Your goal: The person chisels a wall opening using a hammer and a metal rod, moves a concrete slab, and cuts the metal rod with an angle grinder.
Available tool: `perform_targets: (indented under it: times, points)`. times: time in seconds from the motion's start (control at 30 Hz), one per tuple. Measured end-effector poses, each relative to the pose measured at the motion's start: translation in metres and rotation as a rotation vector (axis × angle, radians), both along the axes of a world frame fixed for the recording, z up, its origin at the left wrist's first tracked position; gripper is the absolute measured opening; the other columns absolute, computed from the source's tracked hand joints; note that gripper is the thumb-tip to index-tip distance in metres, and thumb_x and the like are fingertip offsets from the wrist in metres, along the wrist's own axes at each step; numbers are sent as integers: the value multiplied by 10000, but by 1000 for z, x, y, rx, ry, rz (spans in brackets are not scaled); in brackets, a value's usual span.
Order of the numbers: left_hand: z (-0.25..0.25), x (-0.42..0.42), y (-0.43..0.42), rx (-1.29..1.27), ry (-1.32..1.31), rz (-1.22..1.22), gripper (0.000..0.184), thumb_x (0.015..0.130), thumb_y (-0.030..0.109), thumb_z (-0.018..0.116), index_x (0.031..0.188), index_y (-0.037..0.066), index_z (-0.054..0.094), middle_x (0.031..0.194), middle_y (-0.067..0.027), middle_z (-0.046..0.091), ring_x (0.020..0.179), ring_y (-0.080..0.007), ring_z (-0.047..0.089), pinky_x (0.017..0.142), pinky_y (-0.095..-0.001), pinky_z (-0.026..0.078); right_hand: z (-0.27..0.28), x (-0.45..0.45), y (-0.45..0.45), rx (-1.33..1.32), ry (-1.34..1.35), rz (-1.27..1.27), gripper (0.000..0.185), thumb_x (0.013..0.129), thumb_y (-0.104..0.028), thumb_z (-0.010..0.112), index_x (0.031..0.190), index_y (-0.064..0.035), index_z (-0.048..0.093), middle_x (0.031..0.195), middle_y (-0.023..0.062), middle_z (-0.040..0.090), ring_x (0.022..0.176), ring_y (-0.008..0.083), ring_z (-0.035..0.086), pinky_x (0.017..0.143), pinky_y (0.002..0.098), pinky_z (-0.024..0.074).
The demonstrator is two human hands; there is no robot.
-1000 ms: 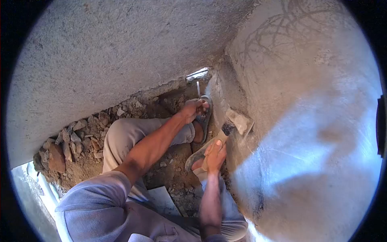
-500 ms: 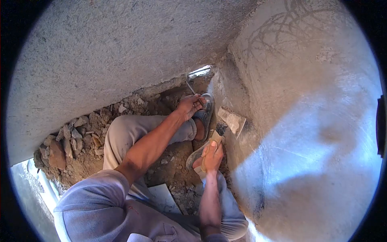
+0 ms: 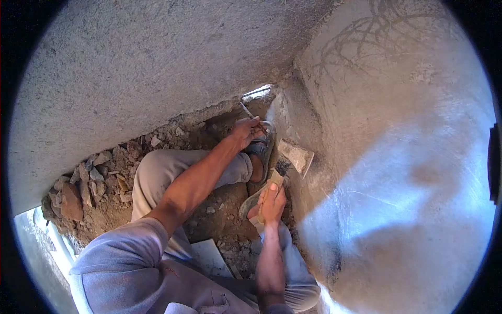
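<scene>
Shifted leftward, the dusty, pale-headed hatchet [image 3: 296, 156] shows a blackened neck.

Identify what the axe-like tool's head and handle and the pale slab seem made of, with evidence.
Tool head: probably metal, dulled by pale dust; its flat, flaring shape suggests this.
Handle: likely wood, pale tan and matt, with a black part near the head.
Slab: possibly tile or stone, flat with straight edges; I can't tell which.

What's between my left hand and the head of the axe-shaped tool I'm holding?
In the head camera view, a sandaled foot lies between your left hand and the tool's head.
</scene>
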State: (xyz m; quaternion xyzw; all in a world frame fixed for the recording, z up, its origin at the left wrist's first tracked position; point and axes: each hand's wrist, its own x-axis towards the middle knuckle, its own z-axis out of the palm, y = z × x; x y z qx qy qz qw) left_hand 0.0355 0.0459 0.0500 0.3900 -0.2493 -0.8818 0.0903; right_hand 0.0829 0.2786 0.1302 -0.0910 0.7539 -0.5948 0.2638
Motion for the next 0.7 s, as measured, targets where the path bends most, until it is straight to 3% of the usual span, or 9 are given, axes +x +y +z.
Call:
perform_targets:
  times: [0.07, 0.2, 0.3, 0.37, 0.4, 0.47, 0.57, 0.63, 0.7]
  points:
    - [-2, -3, -6, 13, 9, 5, 187, 957, 212, 545, 917, 35, 588, 869, -65, 632, 822, -191, 618, 678, -272, 530, 2, -1, -2, 9, -8, 15, 384, 976, -381, 427, 898, -11, 493, 599, 32, 487, 485, 149, 484, 464, 301, 376]
    - [-1, -21, -21, 273, 62, 201, 142, 953, 180, 554, 920, 42, 574, 802, -49, 579, 737, -182, 589, 680, -297, 545, 20, -13, -11, 16, -10, 34, 424, 972, -426, 417, 923, -9, 482, 612, 42, 487, 491, 163, 483, 466, 298, 374]
    - [4, -27, -32, 331, 52, 261, 115, 949, 170, 560, 922, 58, 565, 786, -44, 541, 704, -176, 563, 670, -327, 551, 41, -26, -21, -121, 189, 68, 449, 970, -455, 403, 944, -10, 465, 631, 52, 500, 505, 168, 480, 509, 295, 398]
    - [8, -26, -39, 349, 36, 281, 101, 947, 164, 563, 925, 66, 566, 789, -38, 530, 698, -172, 549, 664, -331, 552, 72, -32, -42, -402, 385, -104, 625, 921, -607, 374, 900, 9, 477, 654, 65, 521, 538, 174, 511, 529, 299, 438]
    - [9, -25, -42, 341, 46, 267, 105, 948, 172, 562, 925, 70, 567, 785, -37, 521, 693, -174, 541, 671, -340, 551, 70, -34, -47, -400, 382, -103, 625, 921, -607, 374, 900, 9, 477, 654, 65, 521, 538, 174, 511, 529, 299, 438]
    - [15, -24, -47, 329, 63, 257, 108, 948, 179, 561, 926, 73, 567, 780, -35, 512, 689, -176, 532, 678, -349, 551, 57, -40, -56, -320, 444, -33, 686, 905, -626, 395, 984, 45, 514, 684, 85, 549, 596, 197, 544, 557, 320, 457]
    - [34, -20, -41, 257, -41, 254, 106, 953, 177, 546, 929, 76, 565, 748, -32, 501, 688, -182, 535, 704, -394, 548, 3, -44, -58, -43, 553, 6, 639, 933, -544, 424, 1107, 61, 536, 741, 105, 594, 667, 247, 580, 621, 379, 481]
    - [26, -21, -42, 286, 61, 292, 119, 960, 162, 520, 970, 51, 563, 880, -74, 552, 808, -242, 579, 810, -448, 550, -9, -55, -73, 278, 408, 183, 486, 964, -415, 422, 1098, 35, 549, 774, 108, 612, 682, 274, 589, 670, 410, 484]
    - [18, -26, -53, 281, 43, 287, 129, 964, 165, 508, 986, 52, 566, 893, -74, 555, 844, -265, 580, 850, -481, 526, 14, -52, -61, 325, 331, 182, 407, 974, -349, 423, 1075, 23, 555, 785, 103, 615, 680, 243, 594, 656, 368, 483]
